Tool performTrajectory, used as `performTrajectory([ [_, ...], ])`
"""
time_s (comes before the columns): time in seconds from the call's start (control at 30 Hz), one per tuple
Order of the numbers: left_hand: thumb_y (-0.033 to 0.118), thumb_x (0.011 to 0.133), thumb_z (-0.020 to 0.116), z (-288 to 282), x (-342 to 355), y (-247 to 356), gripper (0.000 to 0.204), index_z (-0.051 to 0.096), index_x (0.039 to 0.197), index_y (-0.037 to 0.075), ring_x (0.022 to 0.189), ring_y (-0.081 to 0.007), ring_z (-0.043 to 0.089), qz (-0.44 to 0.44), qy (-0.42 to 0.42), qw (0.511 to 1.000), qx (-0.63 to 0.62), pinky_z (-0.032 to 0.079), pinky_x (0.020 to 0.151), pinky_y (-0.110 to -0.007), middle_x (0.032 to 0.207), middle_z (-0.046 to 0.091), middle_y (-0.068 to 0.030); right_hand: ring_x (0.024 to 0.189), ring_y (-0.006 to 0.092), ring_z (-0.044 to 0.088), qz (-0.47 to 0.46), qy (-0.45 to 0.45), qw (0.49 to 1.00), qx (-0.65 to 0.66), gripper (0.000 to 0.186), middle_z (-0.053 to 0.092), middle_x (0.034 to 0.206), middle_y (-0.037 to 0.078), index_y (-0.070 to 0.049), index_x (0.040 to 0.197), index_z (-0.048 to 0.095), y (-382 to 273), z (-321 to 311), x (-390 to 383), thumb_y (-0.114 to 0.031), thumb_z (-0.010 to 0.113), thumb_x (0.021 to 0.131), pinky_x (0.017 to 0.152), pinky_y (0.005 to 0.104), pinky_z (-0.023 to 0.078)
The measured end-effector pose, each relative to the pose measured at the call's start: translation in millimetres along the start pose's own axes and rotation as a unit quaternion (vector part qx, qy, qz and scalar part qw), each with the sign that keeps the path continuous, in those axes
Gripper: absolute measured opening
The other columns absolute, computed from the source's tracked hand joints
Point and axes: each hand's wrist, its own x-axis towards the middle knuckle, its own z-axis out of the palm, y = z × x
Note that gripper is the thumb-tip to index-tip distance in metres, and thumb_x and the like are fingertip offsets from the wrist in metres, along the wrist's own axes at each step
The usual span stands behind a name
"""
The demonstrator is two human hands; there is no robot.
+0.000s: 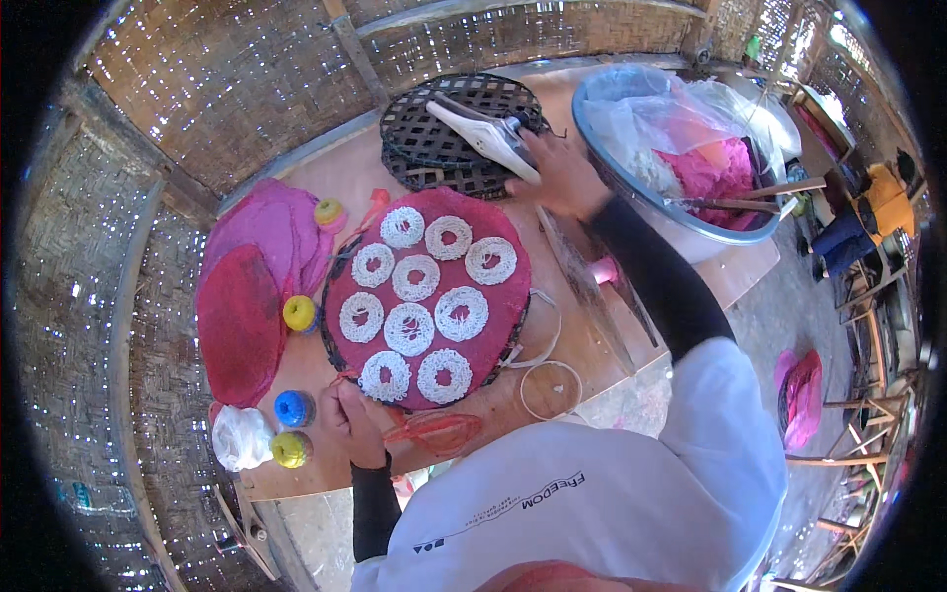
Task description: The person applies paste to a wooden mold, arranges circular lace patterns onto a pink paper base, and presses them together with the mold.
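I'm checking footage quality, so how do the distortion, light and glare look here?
Head view: black fisheye corners, lines bending along the woven wall; head view: daylight specks through that wall's gaps; head view: pale highlights on the clear plastic, while the white rings look fairly sharp.

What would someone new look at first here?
Probably the ten white rings, spread on the red cloth in the middle. Next might come the bright pink heap in the blue tub, up at the right. The white-and-grey tool by the right hand stands out too, above the dark basket.
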Motion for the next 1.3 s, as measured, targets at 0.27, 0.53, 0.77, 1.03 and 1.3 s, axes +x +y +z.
performTrajectory([
  [0.27, 0.005, 0.077, 0.06, 11.0, 27.4, 15.5, 0.034, 0.048, 0.109, 0.001, 0.075, -0.0078, 0.044, 0.079, -0.022, 0.996, -0.028, 0.036, 0.068, -0.021, 0.084, 0.049, -0.0014, 0.099, 0.0354, 0.051, 0.15, -0.057, 0.971, -0.175, 0.105, 0.043, 0.118, 0.021, -0.007, 0.136, 0.013, -28.8, -23.6, -215.7, -0.035, 0.076, 0.057, 0.08, 0.0402, 0.044],
  [0.53, 0.014, 0.076, 0.062, 48.7, 85.4, 62.5, 0.052, 0.04, 0.121, -0.001, 0.1, -0.0181, 0.047, 0.133, -0.093, 0.978, -0.131, 0.034, 0.091, -0.033, 0.109, 0.048, -0.0102, 0.092, 0.0224, 0.055, 0.243, 0.001, 0.864, 0.441, 0.067, 0.051, 0.112, 0.013, 0.002, 0.124, 0.037, -46.3, -74.3, -233.4, -0.018, 0.067, 0.067, 0.077, 0.0347, 0.045],
  [0.77, 0.059, 0.078, 0.049, 50.9, 148.1, 95.3, 0.078, 0.033, 0.13, 0.003, 0.12, -0.0245, 0.036, -0.093, -0.166, 0.779, -0.598, 0.022, 0.103, -0.035, 0.128, 0.041, -0.0104, 0.08, 0.0127, 0.053, 0.125, -0.325, 0.646, 0.679, 0.065, 0.055, 0.099, 0.008, 0.004, 0.114, 0.045, -82.1, -79.7, -170.0, -0.042, 0.064, 0.071, 0.073, 0.0257, 0.043],
  [1.03, 0.065, 0.076, 0.045, 27.9, 146.2, 50.3, 0.078, 0.038, 0.128, 0.007, 0.121, -0.0326, 0.034, 0.041, -0.412, 0.56, -0.717, 0.027, 0.101, -0.044, 0.12, 0.049, -0.0084, 0.073, 0.012, 0.057, 0.096, -0.563, 0.575, 0.586, 0.066, 0.058, 0.091, 0.009, -0.001, 0.114, 0.045, -85.1, -68.2, -97.6, -0.059, 0.037, 0.084, 0.059, 0.0227, 0.045],
  [1.3, 0.046, 0.086, 0.043, 31.6, 110.5, -19.8, 0.037, 0.052, 0.088, 0.01, 0.09, -0.0248, 0.047, -0.051, -0.247, 0.569, -0.782, 0.037, 0.081, -0.04, 0.081, 0.048, -0.0025, 0.059, 0.0096, 0.052, 0.165, -0.602, 0.639, 0.45, 0.063, 0.057, 0.077, 0.005, -0.006, 0.112, 0.049, -105.6, -49.1, -80.1, -0.059, 0.026, 0.088, 0.048, 0.0213, 0.041],
])
